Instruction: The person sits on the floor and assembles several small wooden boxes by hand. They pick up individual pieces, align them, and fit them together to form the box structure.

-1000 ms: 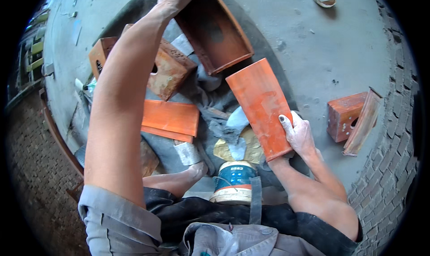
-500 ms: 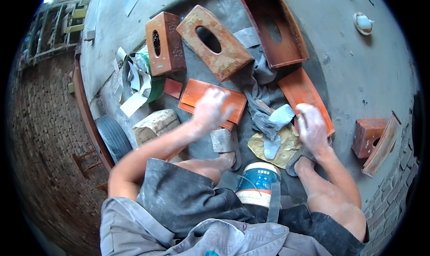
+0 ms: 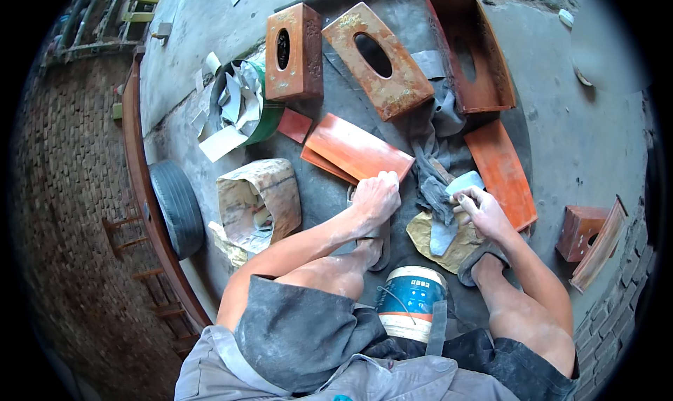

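My left hand [image 3: 377, 201] is closed on the near right corner of an orange wooden panel [image 3: 361, 145] with whitish dust on its face. This panel lies askew over a second orange panel [image 3: 324, 162]. My right hand [image 3: 485, 215] has its fingers curled at the near edge of a light blue sheet [image 3: 465, 182], seemingly pinching it. Beneath that hand are a crumpled dark grey cloth [image 3: 432, 191], another pale blue piece [image 3: 442, 238] and a tan sheet [image 3: 420, 233]. Another orange panel [image 3: 501, 173] lies beyond my right hand.
Three tissue-box-shaped wooden boxes stand ahead: a small one [image 3: 301, 57], a mottled one [image 3: 382, 64] and an open-bottomed one [image 3: 501, 71]. A green bucket of scraps [image 3: 265, 124], a worn sack [image 3: 284, 191] and a tyre [image 3: 175, 208] are left. A paint bucket [image 3: 411, 299] stands between my legs.
My left hand has come down from above the panel to its near corner. The top panel now sits turned and dustier. My right hand has moved to the light blue sheet. The view has shifted.
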The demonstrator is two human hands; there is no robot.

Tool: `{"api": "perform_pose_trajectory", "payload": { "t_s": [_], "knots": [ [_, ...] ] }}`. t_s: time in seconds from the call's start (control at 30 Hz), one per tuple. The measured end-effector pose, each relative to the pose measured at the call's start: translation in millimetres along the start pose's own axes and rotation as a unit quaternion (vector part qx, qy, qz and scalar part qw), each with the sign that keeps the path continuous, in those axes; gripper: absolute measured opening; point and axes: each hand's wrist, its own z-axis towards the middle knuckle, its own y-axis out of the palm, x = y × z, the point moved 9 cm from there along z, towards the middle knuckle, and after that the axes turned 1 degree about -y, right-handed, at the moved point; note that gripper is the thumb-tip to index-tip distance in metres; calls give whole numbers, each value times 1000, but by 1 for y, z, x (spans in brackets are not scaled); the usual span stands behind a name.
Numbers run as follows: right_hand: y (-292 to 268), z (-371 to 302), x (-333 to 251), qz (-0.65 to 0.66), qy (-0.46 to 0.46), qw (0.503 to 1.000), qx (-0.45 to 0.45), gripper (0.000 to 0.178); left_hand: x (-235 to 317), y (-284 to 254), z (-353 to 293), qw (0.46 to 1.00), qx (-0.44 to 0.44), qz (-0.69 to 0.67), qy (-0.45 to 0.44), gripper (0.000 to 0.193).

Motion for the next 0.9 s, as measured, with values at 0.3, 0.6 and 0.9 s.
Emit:
{"api": "perform_pose_trajectory", "payload": {
  "t_s": [0.3,0.6,0.9],
  "knots": [
    [45,4,-36,233,33,968,-85,59,99,-41,-19,968,-74,-184,153,29],
    [-14,-61,-26,114,-126,985,-3,38,28,-28,-47,686,-228,-658,-212,63],
    [17,-109,-74,-465,-444,765,31,69,43,-43,-32,503,-139,-818,-243,51]
  ]
}}
